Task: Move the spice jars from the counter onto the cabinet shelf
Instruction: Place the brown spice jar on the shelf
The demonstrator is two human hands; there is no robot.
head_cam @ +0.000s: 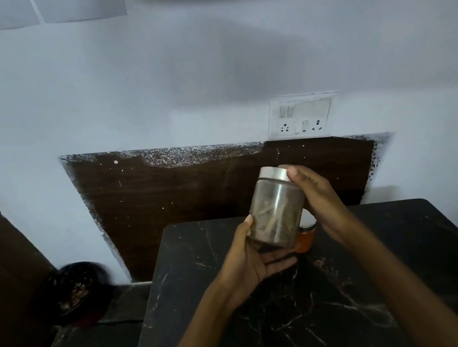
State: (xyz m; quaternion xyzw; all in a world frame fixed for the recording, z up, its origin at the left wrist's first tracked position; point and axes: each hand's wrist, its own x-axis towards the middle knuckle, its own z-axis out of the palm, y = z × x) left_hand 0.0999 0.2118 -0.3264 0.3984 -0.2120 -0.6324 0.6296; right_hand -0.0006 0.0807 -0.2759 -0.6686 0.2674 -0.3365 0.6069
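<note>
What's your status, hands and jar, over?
Left hand cradling clear jar, right hand gripping near lid. Jar tilted, held above counter. Orange jar on counter behind it. Shelf not in view.

Orange jar: mostly hidden behind the clear jar and the right hand; only its lower side shows.
Clear jar's contents: brownish pieces, too murky to identify.
Dark bowl: blurred at left, contents unclear.
Wall papers: cut off by the top edge.

Single head-worn wide-angle view, aimed forward and down; black marble counter seen close, white wall faced beyond.
</note>
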